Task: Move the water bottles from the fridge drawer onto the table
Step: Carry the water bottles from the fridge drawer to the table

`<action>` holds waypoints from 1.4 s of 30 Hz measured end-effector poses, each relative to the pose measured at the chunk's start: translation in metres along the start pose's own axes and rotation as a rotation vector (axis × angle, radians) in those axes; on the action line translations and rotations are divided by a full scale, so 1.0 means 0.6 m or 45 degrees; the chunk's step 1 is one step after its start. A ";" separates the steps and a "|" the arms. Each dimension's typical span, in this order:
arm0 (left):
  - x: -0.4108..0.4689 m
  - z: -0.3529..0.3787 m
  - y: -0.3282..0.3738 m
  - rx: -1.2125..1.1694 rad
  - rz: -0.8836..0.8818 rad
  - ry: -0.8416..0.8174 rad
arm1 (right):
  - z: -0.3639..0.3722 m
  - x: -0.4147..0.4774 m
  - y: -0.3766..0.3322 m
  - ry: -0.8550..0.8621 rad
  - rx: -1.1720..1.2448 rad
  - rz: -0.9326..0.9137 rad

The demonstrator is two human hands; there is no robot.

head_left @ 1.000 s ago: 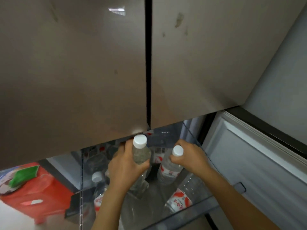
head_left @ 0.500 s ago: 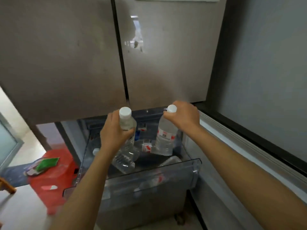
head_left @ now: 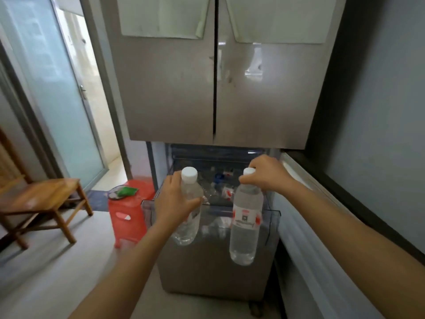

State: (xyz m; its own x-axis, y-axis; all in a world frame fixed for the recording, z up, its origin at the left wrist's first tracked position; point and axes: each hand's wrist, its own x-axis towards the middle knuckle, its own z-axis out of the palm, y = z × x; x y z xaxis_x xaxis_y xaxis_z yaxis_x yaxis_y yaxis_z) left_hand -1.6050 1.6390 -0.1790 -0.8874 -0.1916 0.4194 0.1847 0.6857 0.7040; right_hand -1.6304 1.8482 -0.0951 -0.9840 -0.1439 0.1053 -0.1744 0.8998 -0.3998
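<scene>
A wooden chair (head_left: 43, 199) stands at the far left. To its right, a red plastic stool (head_left: 127, 218) sits just beside the open fridge drawer (head_left: 274, 217). The left hand (head_left: 174, 203) is wrapped round the upper body of a white-capped water bottle (head_left: 186, 229), holding it upright over the drawer's near left corner. More bottles (head_left: 220, 192) lie inside the drawer. The right hand (head_left: 264, 173) clamps the cap and neck of a labelled water bottle (head_left: 245, 238), which hangs at the drawer's near right wall. Above, the upper fridge doors (head_left: 172, 88) stand closed.
</scene>
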 end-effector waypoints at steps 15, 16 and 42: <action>-0.221 -0.264 -0.148 0.114 -0.475 0.322 | 0.123 -0.125 -0.188 -0.216 0.026 -0.438; -0.240 -0.284 -0.155 0.142 -0.502 0.338 | 0.136 -0.138 -0.204 -0.244 0.051 -0.462; -0.864 -0.423 0.000 0.378 -1.442 1.331 | 0.340 -0.455 -0.468 -0.932 0.082 -1.772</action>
State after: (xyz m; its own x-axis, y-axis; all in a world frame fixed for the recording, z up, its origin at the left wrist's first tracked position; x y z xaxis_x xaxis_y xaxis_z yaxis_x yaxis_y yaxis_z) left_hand -1.0379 1.5600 -0.2508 0.1958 -0.9791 0.0560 -0.5472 -0.0617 0.8348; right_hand -1.3205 1.5509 -0.1977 0.1427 -0.9893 -0.0293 -0.9055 -0.1185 -0.4074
